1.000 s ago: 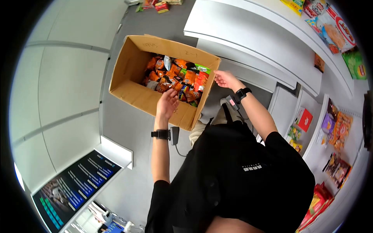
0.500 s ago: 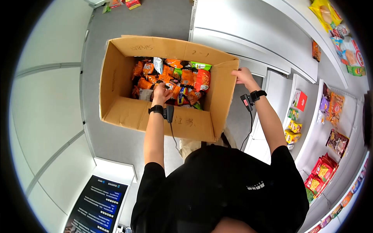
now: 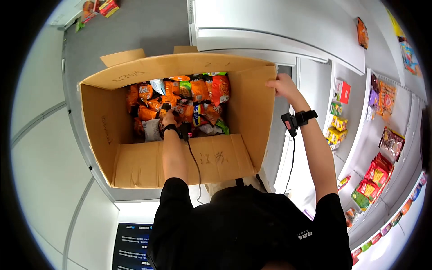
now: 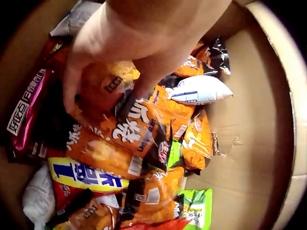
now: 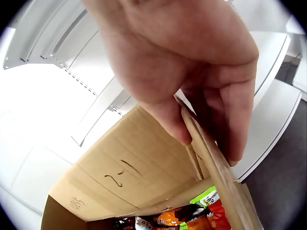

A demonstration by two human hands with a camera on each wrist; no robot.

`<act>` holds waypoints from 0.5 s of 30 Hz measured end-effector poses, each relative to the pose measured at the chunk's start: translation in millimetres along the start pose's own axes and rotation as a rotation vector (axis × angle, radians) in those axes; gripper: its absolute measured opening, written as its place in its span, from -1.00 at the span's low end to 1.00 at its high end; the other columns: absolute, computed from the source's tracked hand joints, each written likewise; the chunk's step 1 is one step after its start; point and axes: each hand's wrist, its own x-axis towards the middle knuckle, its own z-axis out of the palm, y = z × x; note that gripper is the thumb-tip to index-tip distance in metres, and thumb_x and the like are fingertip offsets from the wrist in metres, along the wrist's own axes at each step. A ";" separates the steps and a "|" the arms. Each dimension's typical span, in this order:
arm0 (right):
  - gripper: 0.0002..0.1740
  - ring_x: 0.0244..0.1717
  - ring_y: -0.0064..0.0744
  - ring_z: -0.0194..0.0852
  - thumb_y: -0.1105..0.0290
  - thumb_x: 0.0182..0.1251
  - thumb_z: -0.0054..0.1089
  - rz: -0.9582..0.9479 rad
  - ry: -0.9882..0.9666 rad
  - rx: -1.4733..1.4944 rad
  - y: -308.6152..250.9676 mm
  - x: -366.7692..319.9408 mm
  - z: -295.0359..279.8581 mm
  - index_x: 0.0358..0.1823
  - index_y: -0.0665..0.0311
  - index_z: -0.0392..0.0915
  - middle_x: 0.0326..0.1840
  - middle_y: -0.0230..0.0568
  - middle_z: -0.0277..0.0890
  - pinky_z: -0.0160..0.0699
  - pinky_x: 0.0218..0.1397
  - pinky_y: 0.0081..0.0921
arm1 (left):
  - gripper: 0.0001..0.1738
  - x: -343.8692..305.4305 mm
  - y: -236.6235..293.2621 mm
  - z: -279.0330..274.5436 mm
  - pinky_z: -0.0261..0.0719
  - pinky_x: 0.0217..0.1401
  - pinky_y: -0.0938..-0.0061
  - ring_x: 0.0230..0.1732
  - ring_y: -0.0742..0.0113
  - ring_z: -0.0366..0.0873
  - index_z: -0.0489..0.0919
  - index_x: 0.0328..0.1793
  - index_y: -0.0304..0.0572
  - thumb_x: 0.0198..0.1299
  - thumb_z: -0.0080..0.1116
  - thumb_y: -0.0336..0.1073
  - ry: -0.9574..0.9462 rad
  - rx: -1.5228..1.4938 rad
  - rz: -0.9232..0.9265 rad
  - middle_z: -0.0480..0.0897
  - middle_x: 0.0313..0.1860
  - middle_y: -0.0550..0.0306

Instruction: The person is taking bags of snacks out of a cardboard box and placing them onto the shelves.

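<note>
An open cardboard box (image 3: 135, 173) holds a pile of mostly orange snack packets (image 3: 147, 113). My left hand (image 3: 168, 119) reaches down inside it. Up close in the left wrist view, the fingers and thumb of that hand (image 4: 144, 33) curl around an orange packet (image 4: 103, 91) on top of the pile; the fingertips are partly hidden. At the box's right wall, my right hand (image 3: 285, 87) grips the upper edge. Seen in the right wrist view, the thumb of this hand (image 5: 192, 57) lies on one side of the cardboard edge (image 5: 211, 148) and the fingers on the other.
White shelves (image 3: 270, 38) stand behind the box, and more shelving with snack packets (image 3: 378, 173) runs along the right. Several packages (image 3: 109, 7) lie at the upper left. A dark display panel (image 3: 130, 247) is at the lower left. Cables hang from both wrist cameras.
My left hand has moved from above the box's near edge down into the packets and closed around one. My right hand has taken hold of the box's right edge. The box looks larger in view.
</note>
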 end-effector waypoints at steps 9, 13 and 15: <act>-0.62 -0.43 -0.31 0.61 0.34 -0.08 0.21 -0.003 0.024 -0.039 -6.7 -2.1 2.6 -0.31 0.57 0.55 -0.42 -0.02 0.57 0.62 -0.41 -0.42 | 0.04 26.5 -22.2 -1.4 0.46 0.20 0.09 0.33 -0.03 0.22 0.09 0.44 0.14 -0.21 0.30 -0.66 -0.184 1.056 0.614 0.17 0.40 -0.07; -0.63 -0.44 -0.30 0.62 0.34 -0.09 0.21 -0.002 0.021 -0.057 4.8 10.1 2.0 -0.34 0.57 0.56 -0.42 -0.02 0.58 0.63 -0.40 -0.43 | -0.25 32.4 -37.5 3.6 0.57 -0.14 0.21 0.08 0.01 0.41 0.26 0.35 0.10 0.01 0.23 -0.57 -0.211 0.912 0.712 0.31 0.29 -0.11; -0.64 -0.45 -0.28 0.62 0.34 -0.09 0.22 -0.021 0.035 -0.066 5.6 9.0 3.0 -0.35 0.57 0.56 -0.42 -0.02 0.59 0.63 -0.40 -0.43 | -0.53 40.4 -41.2 11.7 0.52 -0.32 0.25 -0.15 0.09 0.42 0.41 0.17 -0.01 0.10 0.21 -0.42 -0.297 0.555 0.600 0.39 0.04 -0.07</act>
